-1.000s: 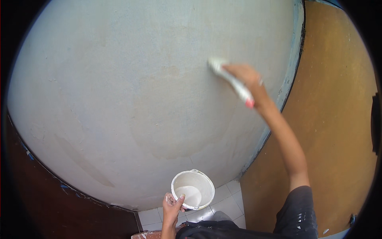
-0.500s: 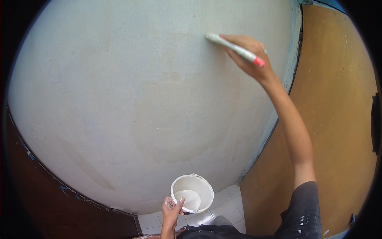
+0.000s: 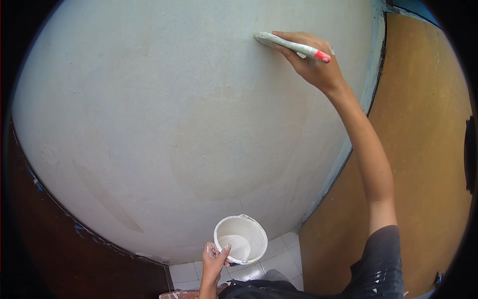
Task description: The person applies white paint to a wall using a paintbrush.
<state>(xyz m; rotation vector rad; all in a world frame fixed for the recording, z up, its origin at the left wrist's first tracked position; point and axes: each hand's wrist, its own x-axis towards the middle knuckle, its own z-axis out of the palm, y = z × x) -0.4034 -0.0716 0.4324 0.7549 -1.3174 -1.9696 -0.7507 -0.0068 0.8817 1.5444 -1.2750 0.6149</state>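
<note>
My right hand (image 3: 311, 57) is closed around a paintbrush (image 3: 294, 46) with a pale, paint-smeared handle and a red end. The brush's bristles are at the upper part of the pale wall (image 3: 149, 124) and seem to touch it. Low in front of me, my left hand (image 3: 214, 259) grips the rim of a white bucket (image 3: 256, 239), the thumb over the edge. White paint (image 3: 235, 248) covers part of the bucket's bottom. Spots of white paint mark both hands.
A brown wooden door (image 3: 418, 149) with a light blue frame (image 3: 377, 65) stands on the right. On the left is a dark brown panel (image 3: 59, 249) with chipped edges. White floor tiles (image 3: 281, 261) lie below, and a reddish-brown surface (image 3: 174, 295) shows at the lower edge.
My right hand has moved the brush slightly up the wall, and the handle has tilted closer to level. My left hand still holds the bucket in nearly the same place.
</note>
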